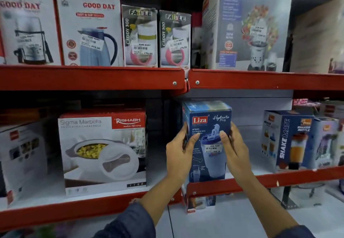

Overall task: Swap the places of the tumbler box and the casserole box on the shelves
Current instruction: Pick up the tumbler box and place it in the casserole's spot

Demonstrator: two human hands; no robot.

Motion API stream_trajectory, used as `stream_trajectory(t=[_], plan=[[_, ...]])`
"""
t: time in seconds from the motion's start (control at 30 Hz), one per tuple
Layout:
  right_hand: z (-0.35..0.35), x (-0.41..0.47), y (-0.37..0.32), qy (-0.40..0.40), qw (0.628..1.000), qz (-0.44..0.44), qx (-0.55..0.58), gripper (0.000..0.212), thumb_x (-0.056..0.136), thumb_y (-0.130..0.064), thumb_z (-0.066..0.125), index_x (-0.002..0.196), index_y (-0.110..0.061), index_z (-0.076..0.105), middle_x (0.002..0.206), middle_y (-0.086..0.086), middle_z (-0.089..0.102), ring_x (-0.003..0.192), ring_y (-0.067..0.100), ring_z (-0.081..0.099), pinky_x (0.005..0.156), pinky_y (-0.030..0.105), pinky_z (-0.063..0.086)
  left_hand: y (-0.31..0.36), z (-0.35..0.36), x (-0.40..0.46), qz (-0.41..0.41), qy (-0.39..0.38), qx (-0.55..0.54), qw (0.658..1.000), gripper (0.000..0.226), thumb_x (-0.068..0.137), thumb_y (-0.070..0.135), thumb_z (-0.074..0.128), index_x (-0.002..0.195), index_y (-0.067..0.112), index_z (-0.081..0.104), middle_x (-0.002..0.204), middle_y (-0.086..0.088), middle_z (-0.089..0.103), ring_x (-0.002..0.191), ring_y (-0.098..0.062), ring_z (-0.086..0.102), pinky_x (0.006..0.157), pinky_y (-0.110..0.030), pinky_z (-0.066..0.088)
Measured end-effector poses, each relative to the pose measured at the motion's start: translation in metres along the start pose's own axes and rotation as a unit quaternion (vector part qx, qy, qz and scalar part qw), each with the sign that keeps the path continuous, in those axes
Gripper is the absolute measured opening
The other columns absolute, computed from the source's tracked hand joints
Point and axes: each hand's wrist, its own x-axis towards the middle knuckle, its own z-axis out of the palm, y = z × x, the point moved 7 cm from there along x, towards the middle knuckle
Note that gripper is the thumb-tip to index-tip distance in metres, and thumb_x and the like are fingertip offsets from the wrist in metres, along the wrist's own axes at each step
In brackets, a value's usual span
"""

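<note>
A: Where's the Liza tumbler box (208, 141) right now?

B: At the front left corner of the right-hand lower shelf (260, 179), upright, its base at or just above the red front lip; I can't tell if it is resting or lifted. The left hand (179, 158) presses its left side, thumb on the front face. The right hand (235, 152) clamps the right side, thumb across the printed tumbler. Both hands are closed on the box, squeezing it between them.

A: And the Rishabh casserole box (104, 151)?

B: On the left-hand lower shelf (93, 203), toward its right end, set back from the front edge. Nobody is touching it. A gap separates the two boxes.

A: How will they handle?

B: The tumbler box looks like thin card around a light plastic cup: easy to carry, but tall and narrow, so it may tip, and the walls could dent under a hard squeeze. Holding the sides at mid-height seems sensible. The casserole box is wider and probably heavier; I'd take it with both hands, low on opposite sides or under the base.
</note>
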Motion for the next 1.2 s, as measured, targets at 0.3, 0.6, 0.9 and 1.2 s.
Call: stream_trajectory(t=[0.3, 0.6, 0.9, 1.2], plan=[[-0.004, 0.018, 0.046, -0.019, 0.998, 0.054, 0.011, 0.033, 0.103, -0.027, 0.046, 0.134, -0.019, 0.054, 0.123, -0.003, 0.070, 0.113, 0.010, 0.067, 0.099, 0.038, 0.054, -0.016, 0.024, 0.016, 0.006, 0.020, 0.118, 0.993, 0.065, 0.086, 0.056, 0.050, 0.141, 0.021, 0.050, 0.111, -0.002, 0.073, 0.095, -0.012, 0.070, 0.081, -0.038, 0.060], [0.005, 0.028, 0.065, -0.018, 0.996, 0.088, 0.028, 0.040, 0.103, -0.029, 0.047, 0.142, -0.019, 0.049, 0.131, 0.000, 0.066, 0.121, 0.015, 0.063, 0.100, 0.039, 0.053, -0.026, 0.025, 0.024, -0.006, 0.041, 0.174, 0.984, 0.056, 0.093, 0.045, 0.056, 0.142, 0.020, 0.047, 0.117, -0.006, 0.072, 0.101, -0.019, 0.069, 0.084, -0.040, 0.060], [0.013, 0.028, 0.062, -0.021, 0.995, 0.094, 0.014, 0.041, 0.103, -0.030, 0.046, 0.143, -0.022, 0.049, 0.131, -0.003, 0.066, 0.120, 0.010, 0.063, 0.100, 0.032, 0.052, -0.024, 0.023, 0.028, 0.007, 0.038, 0.217, 0.975, 0.056, 0.095, 0.043, 0.053, 0.144, 0.017, 0.044, 0.109, -0.009, 0.073, 0.094, -0.023, 0.070, 0.078, -0.041, 0.060], [0.015, 0.013, 0.037, -0.027, 0.991, 0.132, -0.004, 0.059, 0.105, -0.036, 0.035, 0.159, -0.031, 0.011, 0.143, -0.018, 0.038, 0.129, 0.005, 0.042, 0.103, 0.018, 0.036, -0.025, 0.016, 0.007, -0.010, -0.009, 0.291, 0.956, 0.073, 0.097, 0.054, 0.037, 0.155, 0.017, 0.012, 0.150, -0.012, 0.046, 0.119, -0.028, 0.061, 0.088, -0.041, 0.056]])
